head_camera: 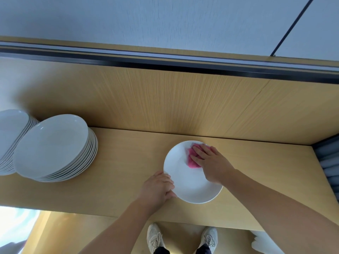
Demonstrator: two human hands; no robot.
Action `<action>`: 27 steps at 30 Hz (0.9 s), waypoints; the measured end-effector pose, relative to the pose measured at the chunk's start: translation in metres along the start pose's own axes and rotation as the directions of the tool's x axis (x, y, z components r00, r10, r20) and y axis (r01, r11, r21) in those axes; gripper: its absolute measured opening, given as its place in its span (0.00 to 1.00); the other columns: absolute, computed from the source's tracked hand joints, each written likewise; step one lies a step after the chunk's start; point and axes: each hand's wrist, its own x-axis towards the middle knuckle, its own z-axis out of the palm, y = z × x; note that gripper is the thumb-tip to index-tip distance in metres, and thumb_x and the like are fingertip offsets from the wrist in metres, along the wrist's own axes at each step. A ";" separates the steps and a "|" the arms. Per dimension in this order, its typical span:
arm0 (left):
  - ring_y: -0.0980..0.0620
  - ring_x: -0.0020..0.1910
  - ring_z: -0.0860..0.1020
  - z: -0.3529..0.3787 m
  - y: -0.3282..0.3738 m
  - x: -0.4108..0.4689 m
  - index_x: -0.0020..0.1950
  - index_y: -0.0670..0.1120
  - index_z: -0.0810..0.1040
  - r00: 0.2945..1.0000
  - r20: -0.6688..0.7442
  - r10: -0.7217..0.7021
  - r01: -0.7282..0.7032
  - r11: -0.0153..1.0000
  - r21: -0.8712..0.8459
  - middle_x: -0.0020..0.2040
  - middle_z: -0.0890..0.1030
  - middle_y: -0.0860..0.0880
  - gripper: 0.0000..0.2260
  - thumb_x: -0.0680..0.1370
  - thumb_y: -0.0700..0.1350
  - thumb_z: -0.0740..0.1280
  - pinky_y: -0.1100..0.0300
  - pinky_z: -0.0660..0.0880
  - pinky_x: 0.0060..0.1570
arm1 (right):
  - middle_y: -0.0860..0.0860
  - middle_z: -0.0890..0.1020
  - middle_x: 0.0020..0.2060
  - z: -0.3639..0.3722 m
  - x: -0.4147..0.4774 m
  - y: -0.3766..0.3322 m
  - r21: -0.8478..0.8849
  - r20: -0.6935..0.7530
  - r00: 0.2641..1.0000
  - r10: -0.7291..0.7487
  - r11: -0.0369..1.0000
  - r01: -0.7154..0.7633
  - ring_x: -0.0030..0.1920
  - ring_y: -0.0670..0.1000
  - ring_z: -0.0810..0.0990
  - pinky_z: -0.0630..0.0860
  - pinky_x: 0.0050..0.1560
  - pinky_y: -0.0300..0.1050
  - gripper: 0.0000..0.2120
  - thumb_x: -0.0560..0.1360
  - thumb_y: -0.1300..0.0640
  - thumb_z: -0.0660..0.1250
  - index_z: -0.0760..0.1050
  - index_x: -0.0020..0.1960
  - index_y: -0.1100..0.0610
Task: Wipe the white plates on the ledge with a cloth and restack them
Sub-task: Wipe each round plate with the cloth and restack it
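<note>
A single white plate (185,182) lies flat on the wooden ledge (119,162), right of centre. My right hand (211,162) presses a pink cloth (191,158) onto the plate's far part with straight fingers. My left hand (157,187) holds the plate's near-left rim, fingers curled over the edge. At the left of the ledge stands a stack of several white plates (55,147). A second stack (11,136) stands behind it, cut off by the frame's left edge.
A wooden back wall (165,99) rises behind the ledge, with a dark rail (165,61) above it. Grey folds (328,162) close off the ledge's right end. My shoes (183,237) show below the front edge.
</note>
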 end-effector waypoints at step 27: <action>0.58 0.46 0.83 -0.007 0.005 0.002 0.34 0.55 0.84 0.995 0.099 -0.031 0.024 0.997 0.077 0.40 0.83 0.60 0.15 0.64 0.63 0.65 0.69 0.77 0.37 | 0.40 0.76 0.44 -0.049 0.017 -0.009 0.449 0.057 0.996 0.062 0.890 -0.081 0.51 0.52 0.76 0.70 0.41 0.40 0.07 0.80 0.56 0.57 0.73 0.54 0.51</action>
